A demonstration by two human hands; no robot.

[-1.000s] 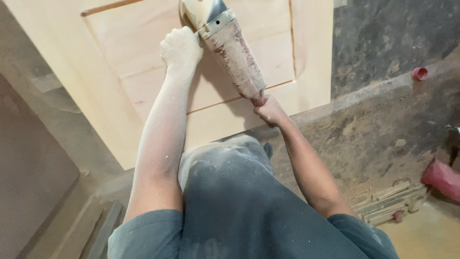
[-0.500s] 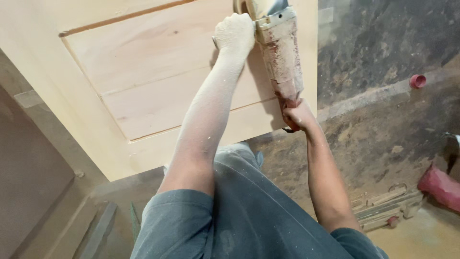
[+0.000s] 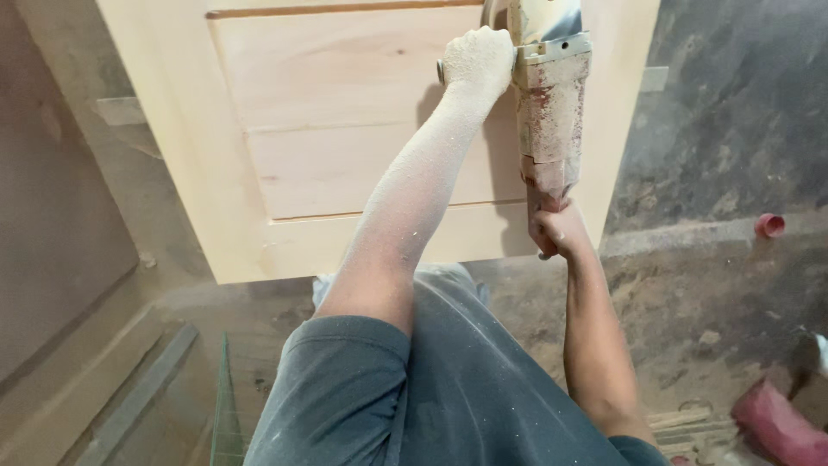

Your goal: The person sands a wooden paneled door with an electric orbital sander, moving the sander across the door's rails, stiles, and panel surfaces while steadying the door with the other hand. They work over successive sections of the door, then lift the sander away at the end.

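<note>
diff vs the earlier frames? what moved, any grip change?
The sander has swung from a slant to nearly upright and sits further right on the wooden door panel. No grip change: left hand stays on the side handle, right hand on the rear. The red cap on the floor is unmoved.

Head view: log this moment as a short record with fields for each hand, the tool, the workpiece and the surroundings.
left hand: left hand, coated in sawdust, fist closed on the side handle near the tool's head
right hand: right hand gripping the rear end of the tool's body
tool: angle grinder, dusty, red-stained casing, head against the wood
workpiece: pale wooden panelled door, unfinished
surroundings: dusty floor; small red cup at right; red object at lower right
</note>
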